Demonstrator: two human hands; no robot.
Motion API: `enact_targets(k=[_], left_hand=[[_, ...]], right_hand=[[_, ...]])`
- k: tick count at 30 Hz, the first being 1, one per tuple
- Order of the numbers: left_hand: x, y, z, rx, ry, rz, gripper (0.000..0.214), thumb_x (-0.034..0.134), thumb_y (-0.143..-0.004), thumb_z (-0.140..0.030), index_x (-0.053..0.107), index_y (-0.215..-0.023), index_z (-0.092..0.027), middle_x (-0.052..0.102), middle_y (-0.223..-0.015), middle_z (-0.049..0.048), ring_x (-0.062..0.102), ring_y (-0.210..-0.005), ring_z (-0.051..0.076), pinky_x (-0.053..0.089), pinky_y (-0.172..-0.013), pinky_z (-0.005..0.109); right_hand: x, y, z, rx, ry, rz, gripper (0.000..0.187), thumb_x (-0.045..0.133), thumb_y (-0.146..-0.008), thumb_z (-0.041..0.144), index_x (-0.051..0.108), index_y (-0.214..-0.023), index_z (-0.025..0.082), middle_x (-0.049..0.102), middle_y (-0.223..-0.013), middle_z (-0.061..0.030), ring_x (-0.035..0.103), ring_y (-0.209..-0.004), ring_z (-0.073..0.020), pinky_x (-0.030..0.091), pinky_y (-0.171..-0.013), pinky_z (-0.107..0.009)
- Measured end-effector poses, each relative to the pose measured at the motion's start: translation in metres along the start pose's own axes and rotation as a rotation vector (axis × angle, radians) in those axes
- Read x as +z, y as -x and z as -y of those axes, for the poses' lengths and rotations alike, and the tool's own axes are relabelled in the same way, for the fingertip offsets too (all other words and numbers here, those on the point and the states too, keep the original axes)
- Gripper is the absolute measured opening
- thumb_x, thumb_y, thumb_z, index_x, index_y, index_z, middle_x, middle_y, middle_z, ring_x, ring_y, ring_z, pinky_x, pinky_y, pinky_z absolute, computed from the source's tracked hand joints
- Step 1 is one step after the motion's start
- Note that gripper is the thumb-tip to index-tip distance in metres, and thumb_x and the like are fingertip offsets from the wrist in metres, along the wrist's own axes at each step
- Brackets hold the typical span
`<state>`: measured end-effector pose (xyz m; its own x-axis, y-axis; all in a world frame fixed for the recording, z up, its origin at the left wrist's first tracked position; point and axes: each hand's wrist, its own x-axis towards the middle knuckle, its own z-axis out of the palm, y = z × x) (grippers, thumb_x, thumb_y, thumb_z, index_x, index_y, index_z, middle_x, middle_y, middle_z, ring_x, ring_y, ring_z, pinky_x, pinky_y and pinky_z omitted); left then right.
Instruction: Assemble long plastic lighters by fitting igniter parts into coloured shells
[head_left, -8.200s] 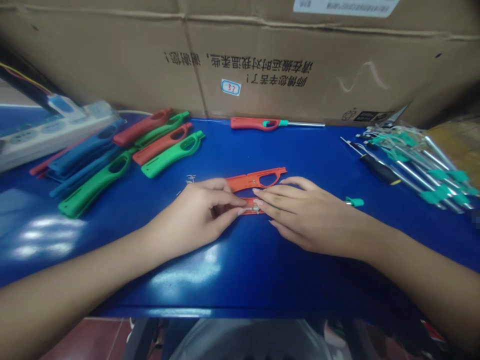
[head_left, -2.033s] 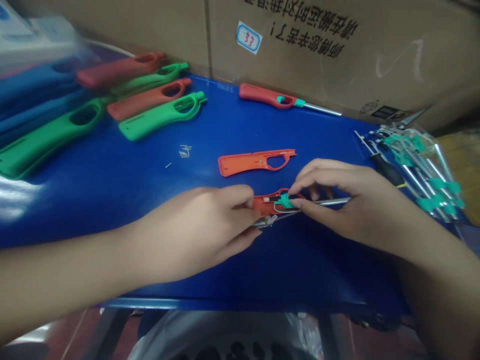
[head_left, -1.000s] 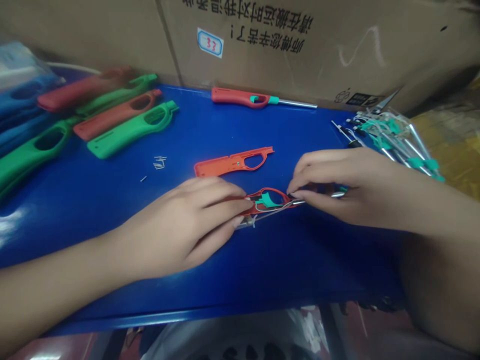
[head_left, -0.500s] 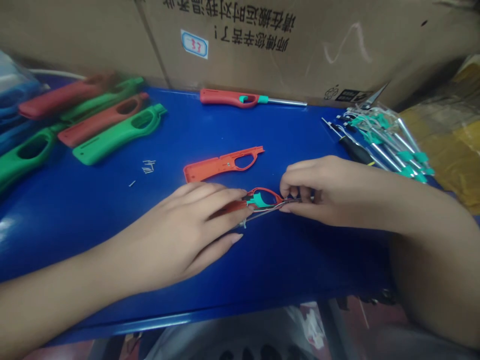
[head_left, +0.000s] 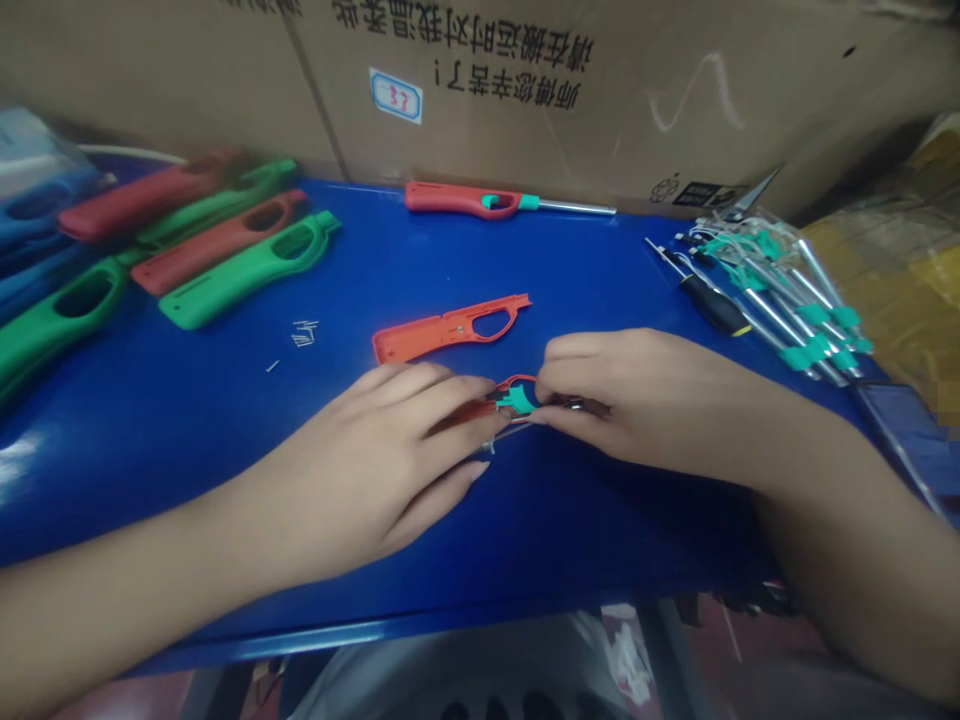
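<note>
On the blue table my left hand presses its fingers down on the handle end of an orange lighter half-shell. A teal trigger sits in the shell's loop. My right hand pinches the metal tube and wire part at the shell's front end, fingers closed over it. A second orange half-shell lies loose just behind both hands.
Green, red and blue lighter shells lie at the left. A finished red lighter lies by the cardboard boxes. Several teal-tipped metal tubes and a black screwdriver lie at the right. Small screws lie scattered.
My right hand has slid left along the tube toward the teal trigger, closing the gap to my left hand. The left hand stays pressed on the shell.
</note>
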<state>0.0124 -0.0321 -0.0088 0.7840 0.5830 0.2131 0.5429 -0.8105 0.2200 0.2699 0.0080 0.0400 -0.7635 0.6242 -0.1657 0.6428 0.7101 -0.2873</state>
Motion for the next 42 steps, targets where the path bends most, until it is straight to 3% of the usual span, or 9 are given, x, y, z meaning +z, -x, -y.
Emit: enact_targets(k=[13, 20, 30, 42], left_hand=[[-0.0039, -0.0009, 0.0102, 0.013, 0.176, -0.027, 0.039, 0.054, -0.102, -0.026, 0.062, -0.140, -0.026, 0.069, -0.138, 0.0046, 0.063, -0.125, 0.027, 0.050, -0.109, 0.047], [-0.0050, -0.0003, 0.0085, -0.034, 0.182, 0.017, 0.037, 0.052, -0.103, -0.029, 0.063, -0.138, -0.030, 0.066, -0.140, 0.0032, 0.061, -0.126, 0.027, 0.048, -0.109, 0.046], [-0.0032, -0.0006, 0.0077, -0.047, 0.169, 0.058, 0.036, 0.050, -0.104, -0.030, 0.059, -0.139, -0.031, 0.064, -0.140, 0.0015, 0.058, -0.127, 0.026, 0.044, -0.107, 0.044], [-0.0036, 0.0000, 0.0064, -0.035, 0.145, 0.059, 0.034, 0.049, -0.106, -0.031, 0.059, -0.138, -0.030, 0.065, -0.136, 0.0008, 0.058, -0.123, 0.023, 0.042, -0.106, 0.042]], right_hand=[[-0.0027, 0.0000, -0.0015, -0.064, -0.075, 0.020, 0.025, 0.050, -0.097, 0.011, 0.070, -0.083, 0.018, 0.064, -0.083, -0.0026, 0.059, -0.077, -0.0162, 0.038, -0.068, -0.029], [-0.0012, 0.0004, -0.0004, -0.057, -0.070, -0.003, 0.025, 0.054, -0.101, 0.023, 0.070, -0.083, 0.019, 0.065, -0.082, -0.0022, 0.060, -0.076, -0.0164, 0.038, -0.068, -0.030], [-0.0037, -0.0003, -0.0018, -0.082, -0.082, -0.002, 0.024, 0.057, -0.100, 0.022, 0.070, -0.080, 0.018, 0.065, -0.080, -0.0014, 0.060, -0.073, -0.0148, 0.037, -0.066, -0.029], [0.0020, -0.0035, 0.0015, 0.035, -0.136, -0.056, 0.020, 0.061, -0.096, 0.017, 0.068, -0.078, 0.018, 0.064, -0.080, 0.0012, 0.058, -0.075, -0.0125, 0.036, -0.068, -0.028]])
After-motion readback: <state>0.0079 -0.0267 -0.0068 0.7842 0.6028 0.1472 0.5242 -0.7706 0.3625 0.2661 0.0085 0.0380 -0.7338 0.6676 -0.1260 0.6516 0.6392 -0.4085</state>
